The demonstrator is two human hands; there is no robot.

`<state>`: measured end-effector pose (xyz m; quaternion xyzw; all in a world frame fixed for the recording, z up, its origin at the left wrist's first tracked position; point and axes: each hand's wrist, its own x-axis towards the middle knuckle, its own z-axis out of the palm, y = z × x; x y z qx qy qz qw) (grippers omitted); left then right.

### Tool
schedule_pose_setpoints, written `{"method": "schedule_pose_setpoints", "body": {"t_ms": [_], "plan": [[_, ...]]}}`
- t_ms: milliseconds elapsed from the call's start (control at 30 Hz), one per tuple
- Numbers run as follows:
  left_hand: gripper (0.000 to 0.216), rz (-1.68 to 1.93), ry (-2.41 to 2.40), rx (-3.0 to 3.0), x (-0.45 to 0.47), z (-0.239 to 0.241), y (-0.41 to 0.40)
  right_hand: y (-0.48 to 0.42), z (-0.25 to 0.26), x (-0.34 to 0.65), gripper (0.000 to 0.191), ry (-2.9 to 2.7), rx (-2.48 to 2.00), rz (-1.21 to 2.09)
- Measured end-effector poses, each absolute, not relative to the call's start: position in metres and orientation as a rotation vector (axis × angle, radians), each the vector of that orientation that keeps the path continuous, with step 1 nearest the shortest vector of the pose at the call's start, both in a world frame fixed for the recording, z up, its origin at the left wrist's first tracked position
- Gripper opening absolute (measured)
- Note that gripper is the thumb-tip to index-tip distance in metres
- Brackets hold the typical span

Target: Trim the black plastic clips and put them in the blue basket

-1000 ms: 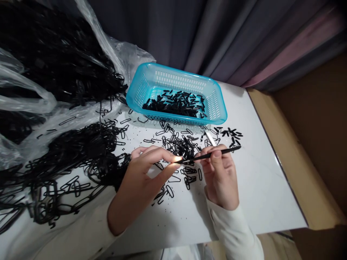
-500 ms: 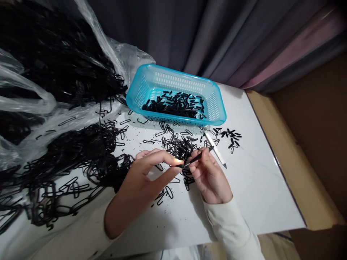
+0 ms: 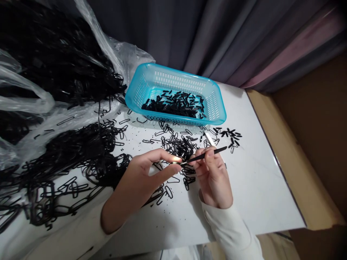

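My left hand (image 3: 139, 178) pinches something small between thumb and forefinger; it looks like a little black piece, mostly hidden by the brightly lit fingertips. In my right hand (image 3: 214, 178) is a slim black-handled tool (image 3: 202, 156) with a shiny metal tip, gripped between thumb and fingers. Its tip meets the small piece at the left fingertips. Under both hands lies a heap of thin black plastic loops and strips (image 3: 181, 146).
Behind the hands stands a blue basket (image 3: 175, 69) holding many short black pieces. More black pieces (image 3: 231, 135) lie to its right. A white stick (image 3: 209, 138) is partly under my right hand. Tangled black loops (image 3: 78, 144) and a clear plastic bag (image 3: 108, 54) fill the left.
My right hand has tilted the tool flatter, and its handle end now reaches farther right. The right hand now covers more of the white stick. My left fingers stay pinched.
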<state>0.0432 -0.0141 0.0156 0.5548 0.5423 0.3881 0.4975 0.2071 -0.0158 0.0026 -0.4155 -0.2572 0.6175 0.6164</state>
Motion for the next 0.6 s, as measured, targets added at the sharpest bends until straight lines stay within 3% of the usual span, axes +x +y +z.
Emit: {"method": "schedule_pose_setpoints", "body": {"t_ms": [600], "plan": [[0.006, 1.017, 1.303, 1.453, 0.0448, 0.0143, -0.0156, -0.0113, 0.0024, 0.2014, 0.032, -0.228, -0.981, 1.655]]}}
